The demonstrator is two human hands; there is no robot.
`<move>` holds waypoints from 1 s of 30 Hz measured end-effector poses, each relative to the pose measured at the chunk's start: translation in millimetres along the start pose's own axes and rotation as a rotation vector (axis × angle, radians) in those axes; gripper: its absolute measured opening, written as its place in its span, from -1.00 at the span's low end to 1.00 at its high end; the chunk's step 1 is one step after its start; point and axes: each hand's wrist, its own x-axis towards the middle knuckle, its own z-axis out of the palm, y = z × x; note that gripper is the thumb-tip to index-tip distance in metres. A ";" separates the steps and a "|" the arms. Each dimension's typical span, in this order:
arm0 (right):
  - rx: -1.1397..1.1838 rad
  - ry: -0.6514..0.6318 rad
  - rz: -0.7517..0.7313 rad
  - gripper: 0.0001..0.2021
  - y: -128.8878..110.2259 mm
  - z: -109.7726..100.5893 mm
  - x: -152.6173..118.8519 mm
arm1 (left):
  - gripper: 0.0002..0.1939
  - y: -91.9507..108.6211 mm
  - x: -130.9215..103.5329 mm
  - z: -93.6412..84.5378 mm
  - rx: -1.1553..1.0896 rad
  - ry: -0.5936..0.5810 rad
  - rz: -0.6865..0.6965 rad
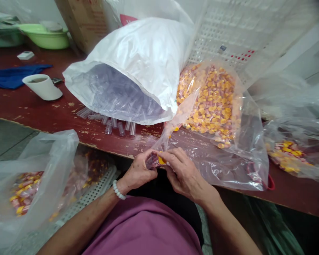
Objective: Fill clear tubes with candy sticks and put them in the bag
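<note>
My left hand (140,170), with a beaded bracelet at the wrist, is closed round a short clear plastic tube (150,163) with some reddish colour in it. My right hand (179,168) has its fingertips on a yellow cap (161,160) at the end of that tube. The fingers partly hide where cap and tube meet. Beyond my hands, a white sack (146,46) lies with its mouth toward me, full of clear tubes (117,85); several have spilled onto the table. To the right, a clear bag (251,141) holds many yellow-capped pieces (212,95).
The worn red table (77,106) carries a tilted white cup (42,86) and a blue cloth (16,75). A white perforated crate (228,32) stands behind. At lower left, a plastic bag (55,152) of yellow-and-red pieces sits by a basket (87,194); another bag (313,141) lies far right.
</note>
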 end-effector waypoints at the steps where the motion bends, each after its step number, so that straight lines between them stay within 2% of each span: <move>1: 0.039 0.043 0.030 -0.48 2.1 1.1 0.1 | -0.59 0.4 -0.6 -0.3 -0.012 0.002 -0.002; 4: 0.079 0.145 0.102 -0.46 5.1 10.0 -2.9 | -0.59 0.5 -1.6 -1.9 -0.013 0.024 -0.022; 10: 0.070 0.126 0.092 -0.46 5.0 33.4 -7.5 | -0.61 -7.2 1.0 -3.7 -0.054 0.092 -0.057; 13: 0.114 0.243 0.184 -0.57 30.8 31.9 1.9 | -0.61 -16.1 0.0 -7.6 -0.147 0.114 -0.129; 15: 0.030 0.343 0.321 -0.69 57.9 31.6 13.8 | -0.61 -21.5 -2.1 -11.2 -0.178 0.127 -0.184; 16: -0.037 0.351 0.393 -0.74 71.3 33.1 21.0 | -0.61 -23.4 -3.1 -12.7 -0.187 0.131 -0.200; 19: -0.174 0.216 0.538 -0.79 99.7 44.8 42.8 | -0.61 -25.7 -4.1 -14.9 -0.197 0.142 -0.208; 21: -0.203 0.155 0.589 -0.76 106.7 54.2 53.0 | -0.61 -25.4 -2.6 -14.9 -0.186 0.158 -0.197; 23: -0.200 0.150 0.616 -0.77 109.4 59.7 56.5 | -0.61 -25.1 -0.3 -15.0 -0.170 0.167 -0.171; 25: -0.183 0.171 0.640 -0.79 112.7 58.5 52.2 | -0.62 -25.2 1.7 -15.7 -0.155 0.173 -0.137; 28: -0.152 0.223 0.699 -0.80 116.6 45.7 33.4 | -0.61 -24.9 2.7 -16.9 -0.114 0.169 -0.096; 30: -0.034 0.323 0.752 -0.75 109.1 33.7 17.2 | -0.62 -23.2 2.2 -16.1 -0.062 0.173 -0.071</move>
